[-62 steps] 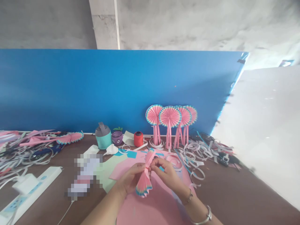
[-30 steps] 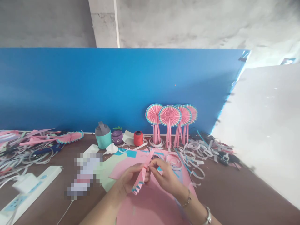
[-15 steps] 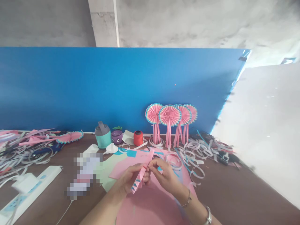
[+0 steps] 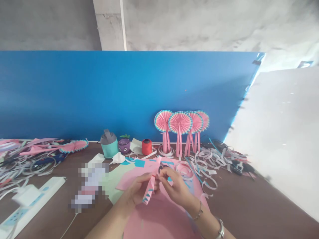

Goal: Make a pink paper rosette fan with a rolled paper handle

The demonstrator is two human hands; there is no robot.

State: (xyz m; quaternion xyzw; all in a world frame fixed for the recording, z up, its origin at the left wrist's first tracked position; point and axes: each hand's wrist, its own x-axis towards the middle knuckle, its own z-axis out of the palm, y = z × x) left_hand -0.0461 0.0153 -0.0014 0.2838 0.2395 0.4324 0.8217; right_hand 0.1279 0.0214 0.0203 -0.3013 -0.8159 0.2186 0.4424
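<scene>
A pleated pink paper strip (image 4: 149, 192) with blue-and-white edging is held by my left hand (image 4: 138, 190), its fingers closed round it. My right hand (image 4: 174, 186) is pinched close to the strip's middle, beside a thin red band; what lies between its fingertips is too small to make out. Below both hands lie large pink paper sheets (image 4: 159, 219). Dark scissor-like handles (image 4: 163, 167) show just behind my right fingertips. Several finished pink round fans (image 4: 180, 122) stand upright against the blue partition.
A red thread spool (image 4: 147, 147), a purple pot (image 4: 124, 145) and a teal container (image 4: 109, 145) stand along the back. Curled paper strips (image 4: 206, 162) lie at the right. A white power strip (image 4: 32, 205) and a blurred-out object (image 4: 89, 187) are at the left.
The pleated strip has turned slightly more upright in my left hand, and its lower end has shifted right. My right fingers have moved slightly and stay pinched.
</scene>
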